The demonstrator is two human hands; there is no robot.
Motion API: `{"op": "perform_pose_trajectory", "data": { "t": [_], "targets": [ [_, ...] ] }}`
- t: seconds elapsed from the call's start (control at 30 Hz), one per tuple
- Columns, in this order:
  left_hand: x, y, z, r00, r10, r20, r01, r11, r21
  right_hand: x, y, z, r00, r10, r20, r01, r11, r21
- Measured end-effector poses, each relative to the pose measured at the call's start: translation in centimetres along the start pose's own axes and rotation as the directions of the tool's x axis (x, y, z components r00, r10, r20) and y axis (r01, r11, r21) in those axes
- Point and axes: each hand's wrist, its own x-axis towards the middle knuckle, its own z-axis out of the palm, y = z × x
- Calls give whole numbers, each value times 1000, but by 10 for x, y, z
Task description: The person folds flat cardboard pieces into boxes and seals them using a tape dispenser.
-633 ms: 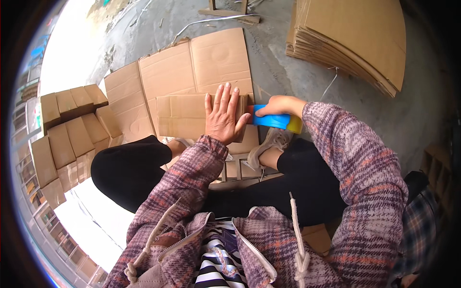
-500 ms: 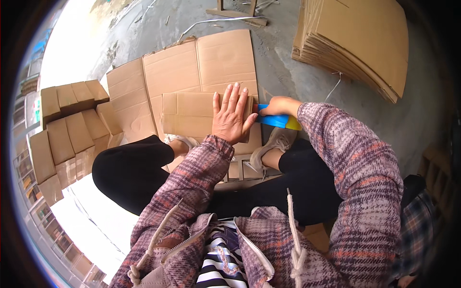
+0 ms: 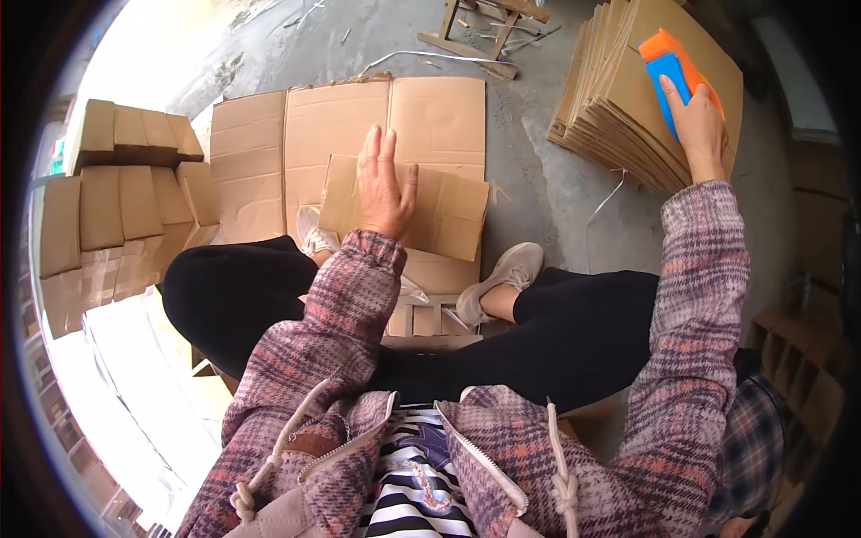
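Note:
A small closed cardboard box (image 3: 448, 211) lies slightly turned on a spread cardboard sheet (image 3: 435, 112) in front of me. My left hand (image 3: 384, 184) is over the box's left part with its fingers stretched out and its thumb apart; whether the palm touches the box is hard to tell. Out to the far right, my right hand (image 3: 701, 130) grips a blue and orange tool that looks like a tape dispenser (image 3: 666, 76). The tool is over the top of a stack of flat cardboard (image 3: 628, 90), and my fingers hide part of it.
Several cardboard boxes (image 3: 117, 206) are piled at the left. A wooden stand (image 3: 484, 31) is on the concrete floor (image 3: 529, 134) at the far side. My shoes (image 3: 511, 273) flank the near side of the box. Another person's plaid sleeve (image 3: 749, 439) shows at the lower right.
My right hand has carried the tool from the box's right end up and right, to the stack. My left hand has shifted left, its fingers now partly lifted. The box has turned slightly.

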Motion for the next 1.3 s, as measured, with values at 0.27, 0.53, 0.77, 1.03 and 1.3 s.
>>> {"op": "perform_pose_trajectory", "data": {
  "t": [0.27, 0.53, 0.77, 1.03, 1.3],
  "targets": [
    [-4, -83, -59, 692, -705, 156, 654, 703, 280, -75, -129, 17, 906, -326, -271, 318, 945, -74],
    [-14, -80, -43, 741, -666, 88, 615, 724, 312, -244, -258, 125, 932, -352, 80, 304, 885, 353],
    [-13, -137, -50, 707, -549, 445, 684, 690, -236, -256, -198, 194, 728, 9, 685, -648, -319, 692],
    [-6, -122, -53, 262, -623, 737, 910, -94, -404, -252, -201, 199, 540, -113, 834, -748, -519, 414],
    [-11, -117, -50, 179, -632, 754, 907, -192, -376, -249, -207, 194, 477, -112, 872, -764, -543, 348]
  ]
}}
